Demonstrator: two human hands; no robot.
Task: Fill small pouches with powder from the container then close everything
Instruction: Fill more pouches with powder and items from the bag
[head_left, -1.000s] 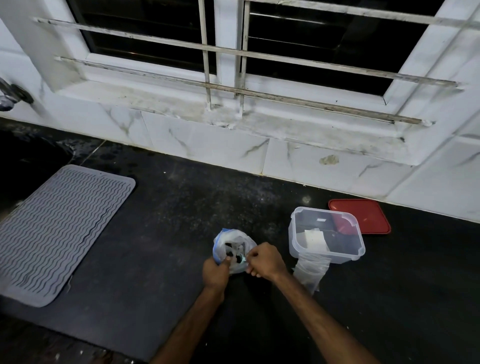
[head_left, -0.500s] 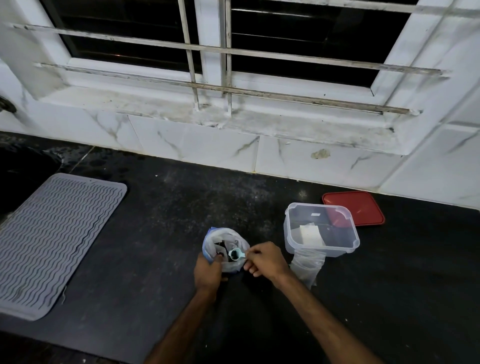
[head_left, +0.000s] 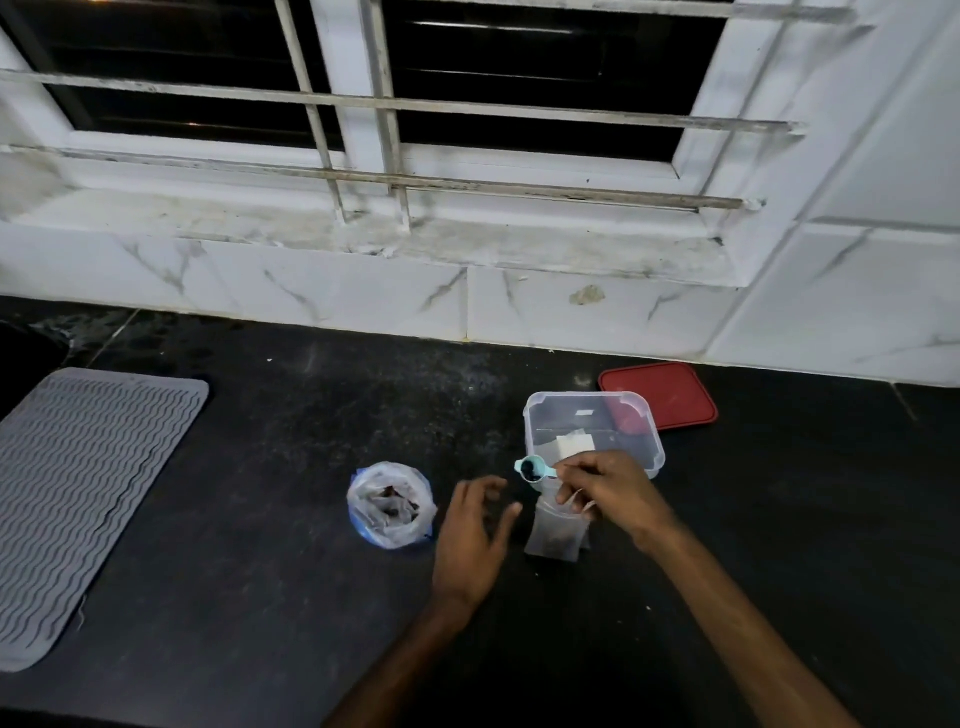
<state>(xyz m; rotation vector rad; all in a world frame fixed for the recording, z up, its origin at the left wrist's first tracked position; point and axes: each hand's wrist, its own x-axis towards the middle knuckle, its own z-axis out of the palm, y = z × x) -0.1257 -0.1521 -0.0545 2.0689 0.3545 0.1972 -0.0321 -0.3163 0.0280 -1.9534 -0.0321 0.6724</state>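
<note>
Roughly midway along the black, speckled stone desk (head_left: 285, 467), the right grip (head_left: 605, 491) pinches the handle of a small pale-teal plastic spoon (head_left: 532, 467). Its long axis runs parallel to the desk's far edge, the round bowl pointing left and holding dark powder. Beneath those fingers lies a small translucent rectangular pouch (head_left: 553, 538), its mouth hidden by the knuckles; whether this grip also holds it is unclear. The left grip (head_left: 470, 543) is released, fingers spread, between the pouch and a crinkled clear plastic bag (head_left: 392, 506) with dark contents. Behind, nearer the far edge, stand a clear square plastic container (head_left: 537, 431) and a flat red lid (head_left: 665, 395), partly hidden.
</note>
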